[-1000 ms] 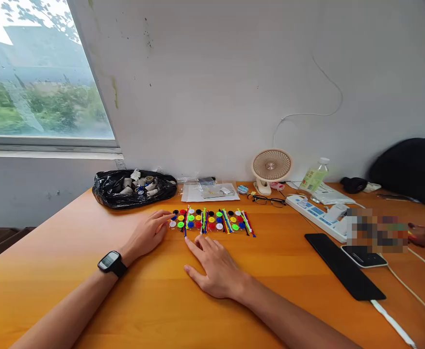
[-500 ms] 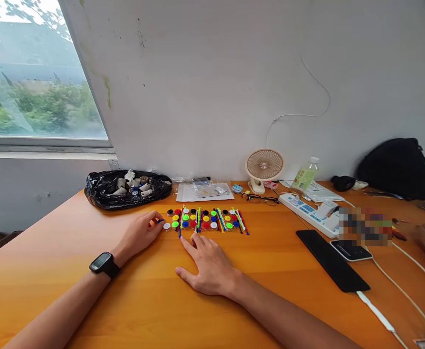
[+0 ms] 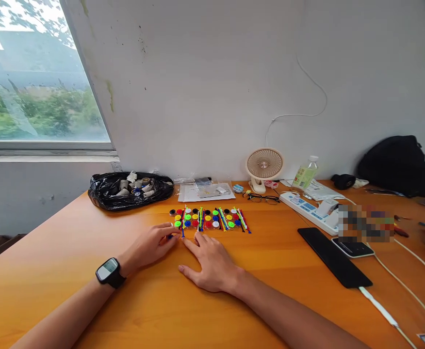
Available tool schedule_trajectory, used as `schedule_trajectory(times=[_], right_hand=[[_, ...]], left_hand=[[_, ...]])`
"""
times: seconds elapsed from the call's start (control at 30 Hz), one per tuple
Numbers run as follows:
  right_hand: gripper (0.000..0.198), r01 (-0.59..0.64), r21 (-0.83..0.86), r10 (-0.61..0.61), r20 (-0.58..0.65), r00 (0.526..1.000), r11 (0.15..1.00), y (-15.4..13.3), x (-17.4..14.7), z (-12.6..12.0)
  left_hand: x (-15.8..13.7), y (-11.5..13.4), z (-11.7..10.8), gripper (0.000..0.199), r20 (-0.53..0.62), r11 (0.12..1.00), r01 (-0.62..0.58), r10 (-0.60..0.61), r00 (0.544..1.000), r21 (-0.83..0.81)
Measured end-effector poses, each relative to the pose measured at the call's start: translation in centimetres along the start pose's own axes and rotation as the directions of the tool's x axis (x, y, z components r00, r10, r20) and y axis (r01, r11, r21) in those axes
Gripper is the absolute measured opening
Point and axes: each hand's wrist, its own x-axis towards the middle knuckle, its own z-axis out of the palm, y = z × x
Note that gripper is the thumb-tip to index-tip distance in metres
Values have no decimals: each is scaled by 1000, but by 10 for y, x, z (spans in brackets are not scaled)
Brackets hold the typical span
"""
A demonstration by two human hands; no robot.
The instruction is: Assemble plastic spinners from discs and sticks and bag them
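Small round discs [image 3: 208, 225] in several colours stand in rows on the wooden table, with bundles of thin coloured sticks [image 3: 221, 219] between them. At the left end of the rows, my left hand [image 3: 150, 246] is closed, its thumb and fingers around a small blue piece [image 3: 169, 236] that is mostly hidden. Lying spread on the table, my right hand [image 3: 214, 261] holds nothing. Its index fingertip is by the lower end of a blue stick [image 3: 183, 231], and I cannot tell whether they touch.
A black plastic bag [image 3: 99, 194] with grey pieces lies at the back left. Further right are a small fan [image 3: 264, 165], glasses [image 3: 259, 198], a bottle [image 3: 304, 174], a power strip [image 3: 300, 206] and a black phone [image 3: 332, 257]. Cables run along the right side.
My left hand has moved right and nearer to my right hand, taking the small blue piece along. It now covers the left front end of the rows. My right hand has barely moved.
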Motion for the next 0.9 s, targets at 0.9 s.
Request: schedule_trajectory(times=[0.9], right_hand=[[26,341,233,-345,-22,938,911,16,-29,-3]], left_hand=[[12,27,14,26,-137,972,42,-75,988,-231]])
